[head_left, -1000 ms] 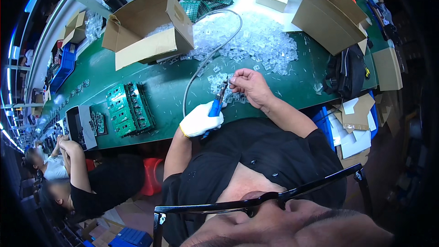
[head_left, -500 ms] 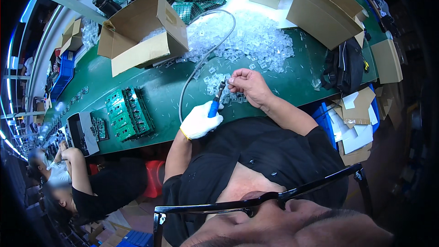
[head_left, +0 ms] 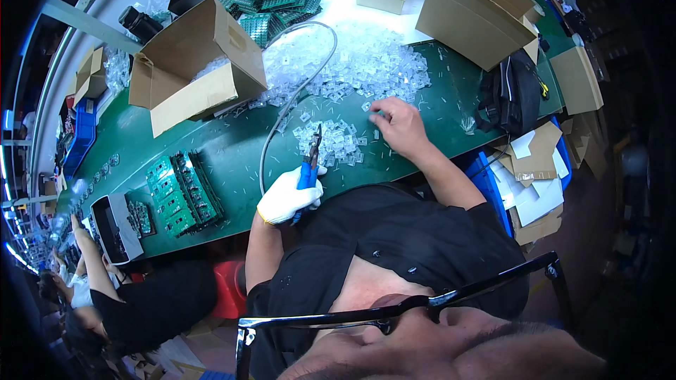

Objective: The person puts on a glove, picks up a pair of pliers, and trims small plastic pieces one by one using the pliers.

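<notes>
Spanning the frame, a green table (head_left: 225,141) bears heaped clear plastic pieces (head_left: 352,63) upper-centre, seemingly within reach; mid-frame, the gloved left hand (head_left: 287,197) wraps pliers (head_left: 305,174) by their handles, apparently leaving jaws free; the right hand (head_left: 403,127) half-curls, any hold indiscernible.

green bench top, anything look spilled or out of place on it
Thin pale slivers lie scattered loose over the green bench top, some well away from the big heap of clear plastic pieces; they may be stray offcuts.

The gloved left hand (head_left: 290,195) wraps the blue-handled pliers (head_left: 308,176); the bare right hand (head_left: 401,127) is to their right, fingers (head_left: 385,105) partly curled.
</notes>
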